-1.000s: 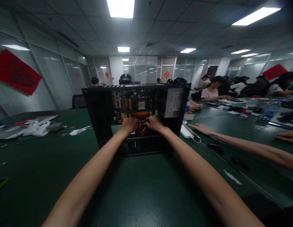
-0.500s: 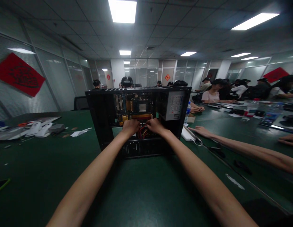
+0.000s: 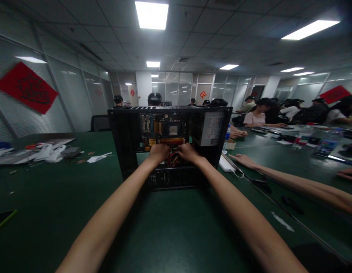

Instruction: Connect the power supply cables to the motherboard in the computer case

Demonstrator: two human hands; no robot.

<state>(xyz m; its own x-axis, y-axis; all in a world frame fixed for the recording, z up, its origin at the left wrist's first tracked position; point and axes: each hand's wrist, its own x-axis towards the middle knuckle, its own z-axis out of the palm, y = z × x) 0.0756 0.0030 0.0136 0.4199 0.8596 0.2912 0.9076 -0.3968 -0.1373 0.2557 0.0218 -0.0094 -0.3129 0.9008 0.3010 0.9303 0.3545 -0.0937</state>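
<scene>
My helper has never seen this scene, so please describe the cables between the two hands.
On the green table stands a black case, its open side towards the camera. In its lower half, the cables show between the left hand and the right hand. Their thin red and yellow strands set them apart from the flat board above.

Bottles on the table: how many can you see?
3: one bottle just right of the computer case, a red-labelled bottle farther right, and a third bottle right of that. The computer case may hide others.
</scene>
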